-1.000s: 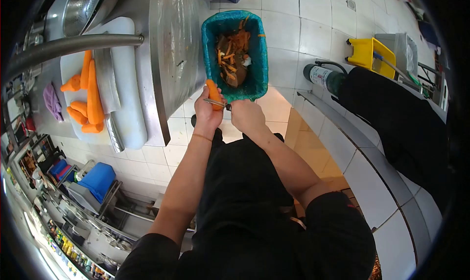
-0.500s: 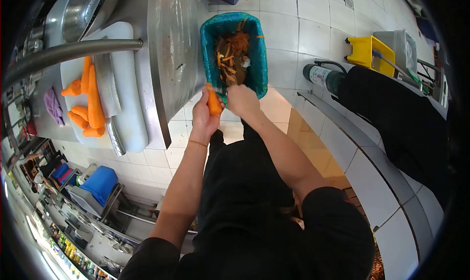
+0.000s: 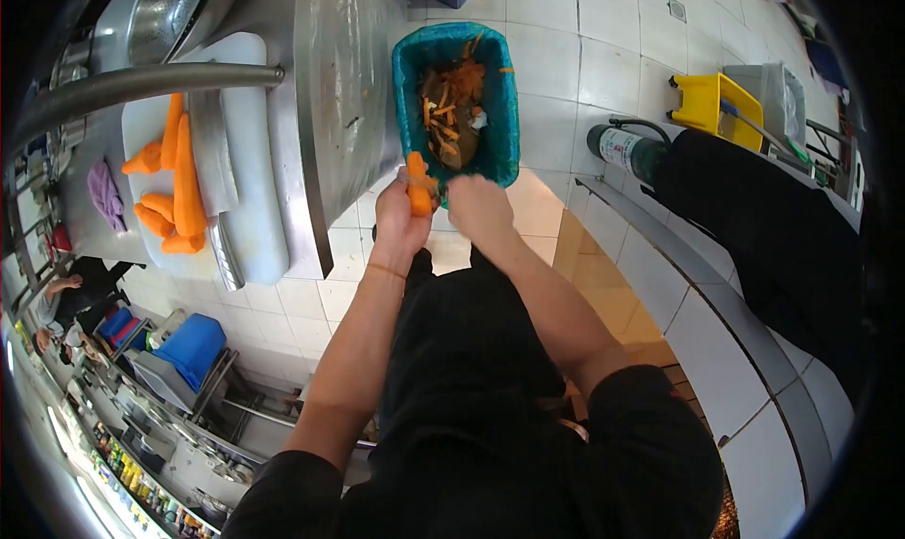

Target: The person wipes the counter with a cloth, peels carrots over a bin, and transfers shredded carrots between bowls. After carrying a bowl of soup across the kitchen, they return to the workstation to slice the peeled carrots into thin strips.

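The left hand (image 3: 401, 220) has its fingers wrapped around a carrot (image 3: 418, 185), holding it upright just past the near rim of the teal bin (image 3: 405, 96). The right hand (image 3: 479, 209) sits just beside it at 3 o'clock, fingers curled shut on a peeler (image 3: 441, 196) whose small dark tip meets the carrot's side; little of the tool shows.

The bin stands on the tiled floor at 12 o'clock from the hands and holds orange carrot peelings (image 3: 451, 101) heaped over darker scraps. At 9 o'clock, on the steel counter (image 3: 339, 96), a white cutting board (image 3: 250, 181) carries several peeled carrots (image 3: 179, 186) and a cleaver (image 3: 212, 162). A purple cloth (image 3: 102, 195) lies at the board's far left.

At 2 o'clock a green cylinder (image 3: 622, 151) wears a white label; its writing is too small to read. Beyond it sits a yellow container (image 3: 707, 106), contents not visible.
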